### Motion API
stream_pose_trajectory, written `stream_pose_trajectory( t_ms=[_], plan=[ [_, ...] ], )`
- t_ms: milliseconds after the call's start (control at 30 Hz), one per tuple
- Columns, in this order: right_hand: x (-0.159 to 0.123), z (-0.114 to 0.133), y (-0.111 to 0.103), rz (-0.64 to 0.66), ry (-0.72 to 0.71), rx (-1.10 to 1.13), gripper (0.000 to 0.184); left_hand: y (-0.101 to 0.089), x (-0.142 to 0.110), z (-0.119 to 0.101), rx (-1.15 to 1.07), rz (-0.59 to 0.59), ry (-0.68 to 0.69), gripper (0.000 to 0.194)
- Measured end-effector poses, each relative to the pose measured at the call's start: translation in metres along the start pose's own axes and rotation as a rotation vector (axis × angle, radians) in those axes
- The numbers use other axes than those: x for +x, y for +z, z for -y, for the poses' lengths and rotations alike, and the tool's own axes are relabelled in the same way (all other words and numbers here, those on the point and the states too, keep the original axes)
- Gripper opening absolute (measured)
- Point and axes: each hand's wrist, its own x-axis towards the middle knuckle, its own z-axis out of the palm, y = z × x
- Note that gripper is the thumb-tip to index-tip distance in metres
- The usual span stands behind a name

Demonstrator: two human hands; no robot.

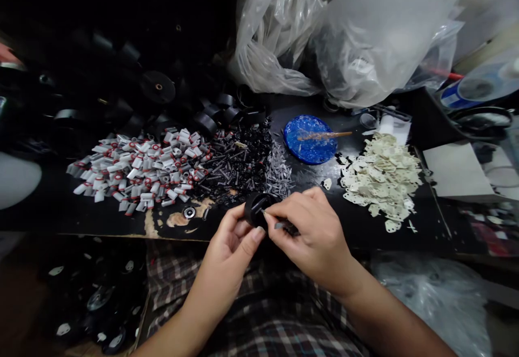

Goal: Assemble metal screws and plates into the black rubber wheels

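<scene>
At the near edge of the desk [101, 220], a black cup [251, 210] held up

The left hand [229, 251] grips the cup, seemingly to steady it while the right hand [316, 238], fingers pinched on small parts, reaches its opening. Just beyond, springs [225, 163] and grey slivers [279, 170] would hinder setting it down; tubes [150, 167] spread left, a blue lid [310, 154] and pale plates [381, 167] right.

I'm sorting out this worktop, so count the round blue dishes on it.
1: the blue dish lies between the grey slivers and the cream plates, with a brown stick across it. The plastic bags could hide more.
</scene>
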Motion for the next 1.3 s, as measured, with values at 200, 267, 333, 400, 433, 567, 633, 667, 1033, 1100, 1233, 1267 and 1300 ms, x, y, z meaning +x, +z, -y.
stream_pose_trajectory(
  t_ms=[200,267,333,400,433,567,633,667,1033,1100,1233,1267,1300],
  plan=[
    [0.003,0.004,-0.003,0.082,0.0,-0.04,0.015,-0.002,0.003,-0.008,0.194,-0.006,-0.028,0.03],
    [0.002,0.005,-0.004,0.098,0.031,-0.047,0.015,-0.005,0.004,-0.007,0.187,0.0,-0.051,0.031],
    [0.0,0.003,-0.008,0.124,0.055,-0.03,0.014,-0.008,0.007,-0.004,0.137,-0.015,-0.098,0.032],
    [-0.003,-0.007,-0.017,0.122,0.104,-0.02,0.012,-0.01,0.01,0.0,0.069,-0.055,-0.15,0.035],
    [-0.005,-0.015,-0.023,0.098,0.155,-0.047,0.012,-0.009,0.011,0.002,0.033,-0.078,-0.165,0.036],
    [-0.015,-0.06,-0.044,-0.004,0.487,-0.418,0.013,-0.004,0.012,0.002,-0.061,-0.121,-0.156,0.04],
    [-0.018,-0.078,-0.045,0.042,0.551,-0.537,0.019,0.0,0.012,0.0,-0.076,-0.123,-0.144,0.041],
    [-0.018,-0.084,-0.042,0.058,0.546,-0.556,0.02,0.001,0.012,0.0,-0.081,-0.129,-0.136,0.04],
    [-0.015,-0.062,-0.039,-0.097,0.43,-0.183,0.014,0.004,0.013,-0.005,-0.168,-0.19,-0.106,0.036],
    [-0.02,-0.069,-0.048,-0.034,0.503,-0.224,0.015,0.003,0.012,-0.005,-0.17,-0.182,-0.108,0.036],
    [-0.031,-0.084,-0.048,0.05,0.539,-0.327,0.015,0.001,0.013,-0.002,-0.157,-0.172,-0.098,0.036],
    [-0.033,-0.086,-0.045,0.05,0.517,-0.352,0.015,0.0,0.013,-0.001,-0.153,-0.175,-0.095,0.036],
    [-0.033,-0.088,-0.042,0.052,0.493,-0.377,0.013,0.0,0.013,0.0,-0.151,-0.18,-0.094,0.036]
  ],
)
